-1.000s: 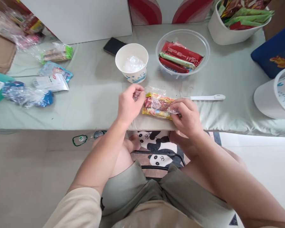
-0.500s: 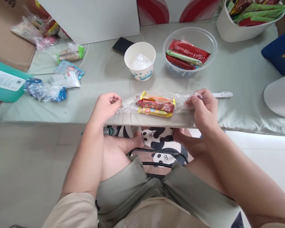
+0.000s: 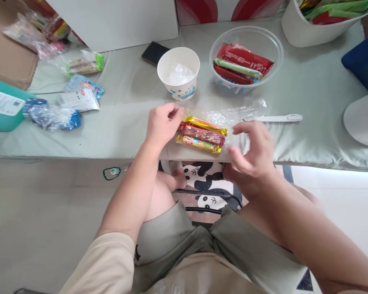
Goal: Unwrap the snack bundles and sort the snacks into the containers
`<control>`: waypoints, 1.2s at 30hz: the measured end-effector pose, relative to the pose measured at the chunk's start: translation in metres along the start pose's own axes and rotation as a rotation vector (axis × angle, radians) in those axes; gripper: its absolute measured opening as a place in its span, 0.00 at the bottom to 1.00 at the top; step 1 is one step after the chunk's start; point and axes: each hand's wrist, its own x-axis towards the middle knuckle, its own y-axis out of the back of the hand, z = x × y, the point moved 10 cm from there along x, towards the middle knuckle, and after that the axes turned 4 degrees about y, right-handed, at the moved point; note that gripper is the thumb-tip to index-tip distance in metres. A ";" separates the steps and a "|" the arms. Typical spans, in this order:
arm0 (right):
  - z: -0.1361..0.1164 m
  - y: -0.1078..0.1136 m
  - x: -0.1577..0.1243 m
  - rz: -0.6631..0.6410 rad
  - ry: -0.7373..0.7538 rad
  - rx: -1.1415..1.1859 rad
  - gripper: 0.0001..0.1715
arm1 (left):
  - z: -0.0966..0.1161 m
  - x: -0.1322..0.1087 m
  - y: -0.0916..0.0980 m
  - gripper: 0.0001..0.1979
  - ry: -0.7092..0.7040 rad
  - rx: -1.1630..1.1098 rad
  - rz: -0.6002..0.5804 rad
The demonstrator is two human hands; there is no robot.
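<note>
Three wrapped snack bars (image 3: 201, 134), two yellow and one dark red between them, lie side by side near the table's front edge. Clear plastic film (image 3: 233, 115) spreads loosely behind and around them. My left hand (image 3: 164, 124) is closed at the bars' left end, its thumb and fingers pinching the film's edge there. Just right of the bars, my right hand (image 3: 253, 149) is open, thumb and forefinger apart, with nothing seen between them. Behind the film's right part lies a white plastic handle-like strip (image 3: 282, 118).
A paper cup (image 3: 178, 93) holding clear film stands behind my hands, beside a black phone (image 3: 154, 53). Right of it is a clear bowl (image 3: 277, 61) of wrapped snacks. White tubs (image 3: 309, 34) stand on the right; snack packets (image 3: 79, 100) lie left near a teal container (image 3: 4, 118).
My right hand has let go of the film and opened. My left hand has moved right, to the bars. The film, stretched out sideways before, now lies loose behind the bars.
</note>
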 end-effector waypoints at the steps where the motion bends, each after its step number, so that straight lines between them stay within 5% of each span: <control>1: -0.005 -0.010 -0.004 -0.086 0.029 -0.018 0.17 | -0.006 0.004 0.001 0.13 0.043 -0.055 0.024; 5: 0.000 -0.029 -0.011 -0.256 -0.001 -0.114 0.05 | -0.024 0.017 0.010 0.16 0.165 -0.170 0.102; 11: 0.003 -0.016 -0.004 -0.237 -0.042 0.149 0.06 | -0.056 0.016 0.024 0.15 0.462 -0.210 0.122; 18: 0.014 -0.027 -0.033 -0.538 -0.391 0.253 0.33 | -0.073 0.020 0.034 0.15 0.509 -0.152 0.169; 21: 0.008 -0.026 -0.032 -0.581 -0.344 0.291 0.35 | -0.077 0.025 0.037 0.16 0.457 -0.128 0.193; 28: -0.039 -0.036 -0.032 -0.829 0.030 0.497 0.13 | -0.089 0.036 0.045 0.15 0.318 -0.092 0.250; 30: -0.038 -0.034 -0.030 -0.804 -0.025 0.484 0.13 | -0.079 0.030 0.060 0.11 0.270 -0.066 0.361; 33: -0.012 -0.016 -0.011 -0.521 -0.230 0.291 0.11 | -0.031 0.009 0.078 0.06 0.098 0.030 0.490; 36: 0.003 -0.006 0.009 -0.314 -0.313 0.074 0.09 | 0.039 -0.013 0.047 0.07 -0.229 0.117 0.215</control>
